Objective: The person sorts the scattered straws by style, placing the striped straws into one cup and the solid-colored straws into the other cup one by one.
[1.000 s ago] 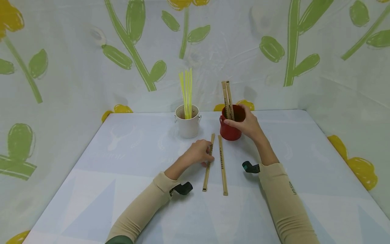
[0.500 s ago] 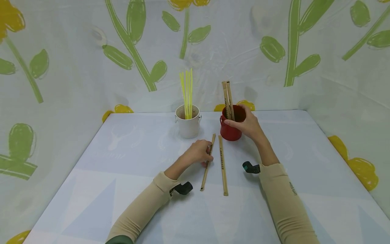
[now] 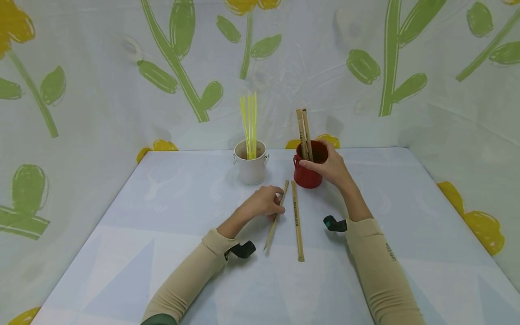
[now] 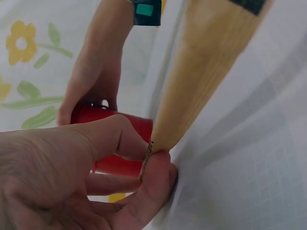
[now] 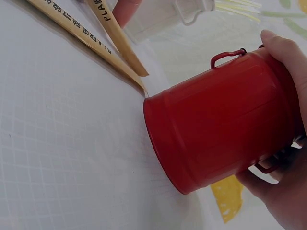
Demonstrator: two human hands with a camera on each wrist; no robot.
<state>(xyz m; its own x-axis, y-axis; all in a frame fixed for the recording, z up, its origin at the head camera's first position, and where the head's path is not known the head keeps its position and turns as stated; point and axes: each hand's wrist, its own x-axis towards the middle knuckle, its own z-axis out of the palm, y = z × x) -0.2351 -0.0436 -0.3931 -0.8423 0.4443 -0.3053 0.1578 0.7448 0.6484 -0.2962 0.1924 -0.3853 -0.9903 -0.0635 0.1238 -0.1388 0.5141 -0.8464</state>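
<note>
My left hand (image 3: pixel 262 202) pinches a straw in a brown paper wrapper (image 3: pixel 270 237) between thumb and fingers. In the left wrist view the straw (image 4: pixel 201 72) slants up from the fingertips, its near end lifted off the table. My right hand (image 3: pixel 334 168) grips the rim of a small red bucket (image 3: pixel 307 177), which stands upright on the table. Two paper-wrapped straws (image 3: pixel 302 128) stick up out of that bucket. Another wrapped straw (image 3: pixel 298 221) lies on the table just right of the pinched one; printed lettering on it shows in the right wrist view.
A white bucket (image 3: pixel 250 173) holding several thin yellow sticks (image 3: pixel 251 122) stands left of the red one, near the back edge. Behind the table (image 3: pixel 183 203) hangs a curtain with printed flowers (image 3: pixel 308 67). A black wrist camera (image 3: pixel 243 249) sits below each hand.
The straw in my left hand has risen off the table and turned, its near end swinging left. My right hand and the red bucket have not moved.
</note>
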